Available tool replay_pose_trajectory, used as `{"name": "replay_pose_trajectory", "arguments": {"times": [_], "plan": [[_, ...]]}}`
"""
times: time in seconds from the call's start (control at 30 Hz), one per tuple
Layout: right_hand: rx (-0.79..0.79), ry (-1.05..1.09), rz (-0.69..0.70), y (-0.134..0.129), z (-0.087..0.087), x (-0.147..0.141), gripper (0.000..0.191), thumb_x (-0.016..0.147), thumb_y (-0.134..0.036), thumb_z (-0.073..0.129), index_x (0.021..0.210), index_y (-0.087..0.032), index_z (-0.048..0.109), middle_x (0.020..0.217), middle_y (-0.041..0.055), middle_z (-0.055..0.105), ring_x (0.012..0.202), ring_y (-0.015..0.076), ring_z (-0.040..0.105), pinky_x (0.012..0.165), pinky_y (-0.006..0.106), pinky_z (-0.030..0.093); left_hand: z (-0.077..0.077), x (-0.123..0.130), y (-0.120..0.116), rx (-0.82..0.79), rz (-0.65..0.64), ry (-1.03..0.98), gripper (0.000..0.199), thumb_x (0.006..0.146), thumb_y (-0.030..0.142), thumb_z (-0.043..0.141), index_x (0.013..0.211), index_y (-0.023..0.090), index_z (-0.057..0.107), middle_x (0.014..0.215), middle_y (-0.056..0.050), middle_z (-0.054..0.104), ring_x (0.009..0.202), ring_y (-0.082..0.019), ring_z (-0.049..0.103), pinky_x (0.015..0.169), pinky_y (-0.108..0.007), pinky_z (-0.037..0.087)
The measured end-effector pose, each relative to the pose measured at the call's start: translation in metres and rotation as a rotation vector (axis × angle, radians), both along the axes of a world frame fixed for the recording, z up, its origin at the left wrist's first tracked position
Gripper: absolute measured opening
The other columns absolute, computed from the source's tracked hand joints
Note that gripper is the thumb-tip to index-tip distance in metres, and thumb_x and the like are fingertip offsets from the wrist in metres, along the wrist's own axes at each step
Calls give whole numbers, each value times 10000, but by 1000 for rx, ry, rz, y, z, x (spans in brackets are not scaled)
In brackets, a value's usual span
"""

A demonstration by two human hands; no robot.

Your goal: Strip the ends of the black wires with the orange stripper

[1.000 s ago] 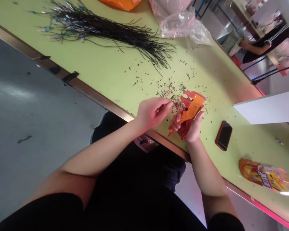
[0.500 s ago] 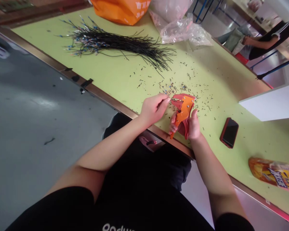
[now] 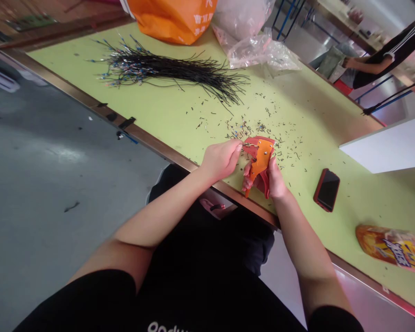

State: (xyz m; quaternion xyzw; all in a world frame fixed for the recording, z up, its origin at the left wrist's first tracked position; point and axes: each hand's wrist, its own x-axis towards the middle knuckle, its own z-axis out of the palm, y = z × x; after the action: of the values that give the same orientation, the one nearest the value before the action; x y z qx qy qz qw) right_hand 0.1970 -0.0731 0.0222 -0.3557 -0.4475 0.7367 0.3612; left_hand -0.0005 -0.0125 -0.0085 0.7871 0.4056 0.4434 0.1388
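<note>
My right hand [image 3: 276, 180] is wrapped round the handles of an orange and red wire stripper [image 3: 263, 156], its jaws pointing left. Fingers and thumb of my left hand [image 3: 218, 159] are pinched together at the jaw tips, on a thin wire [image 3: 244, 144] of which only a short bit shows. Small cut scraps [image 3: 240, 128] of insulation and wire lie scattered round the tool. Farther back on the table rests a long bundle of black wires [image 3: 180, 68], with blue and silvery ends at the left.
An orange bag [image 3: 169, 23] and clear plastic bags [image 3: 252, 48] stand behind the bundle. On the right of the green table [image 3: 141, 106] are a phone [image 3: 327, 190], a snack packet [image 3: 394, 249] and a white panel [image 3: 387, 146]. Another person's arm [image 3: 373, 67] shows at the far right.
The stripper has shifted slightly left towards my left hand, and my right hand has closed more on its handles. The whole view has moved a little.
</note>
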Motion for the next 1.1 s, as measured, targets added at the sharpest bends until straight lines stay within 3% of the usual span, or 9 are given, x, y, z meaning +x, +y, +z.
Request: {"name": "replay_pose_trajectory", "arguments": {"times": [0.2, 0.43, 0.63, 0.83, 0.97, 1.1], "plan": [[13, -96, 25, -1, 3, 5, 852, 807, -1023, 496, 935, -223, 760, 702, 45, 663, 665, 237, 680, 659, 409, 639, 0, -3, 2, -52, -11, 100, 402, 1095, 333, 297, 1030, 196, 670, 743, -46, 705, 635, -197, 635, 614, -321, 421], [18, -76, 18, 1, 3, 7, 860, 810, -1018, 503, 988, -215, 752, 698, 37, 620, 671, 243, 673, 640, 409, 625, 3, 0, 4, -130, -39, 109, 508, 1137, 426, 231, 1047, 204, 680, 819, -62, 738, 740, -216, 699, 654, -328, 450], [25, -81, -46, 0, -2, -2, 820, 844, -1016, 458, 853, -224, 674, 590, 0, 533, 541, 201, 555, 587, 399, 604, 5, -2, 5, -198, -45, 89, 560, 1140, 484, 209, 980, 216, 674, 799, -57, 706, 727, -218, 658, 676, -336, 441], [33, -108, -110, -2, 1, -12, 759, 855, -988, 509, 712, -248, 599, 529, -33, 422, 456, 166, 443, 478, 355, 494, 4, -3, 7, -238, -67, -42, 545, 1129, 558, 265, 944, 220, 650, 744, -38, 668, 658, -201, 604, 643, -331, 415], [42, -115, -107, -4, 3, -16, 757, 845, -993, 517, 714, -254, 611, 533, -32, 428, 450, 166, 438, 479, 367, 498, 2, -4, 10, -340, -181, -281, 477, 1095, 627, 433, 1075, 210, 664, 753, -9, 674, 655, -164, 615, 643, -293, 456], [43, -120, -97, -5, 1, -18, 754, 830, -997, 534, 724, -255, 619, 533, -33, 448, 447, 169, 457, 486, 376, 521, 0, -4, 15, -485, -400, -434, 589, 983, 733, 621, 1169, 182, 710, 921, -58, 758, 758, -160, 681, 673, -269, 525]]}}
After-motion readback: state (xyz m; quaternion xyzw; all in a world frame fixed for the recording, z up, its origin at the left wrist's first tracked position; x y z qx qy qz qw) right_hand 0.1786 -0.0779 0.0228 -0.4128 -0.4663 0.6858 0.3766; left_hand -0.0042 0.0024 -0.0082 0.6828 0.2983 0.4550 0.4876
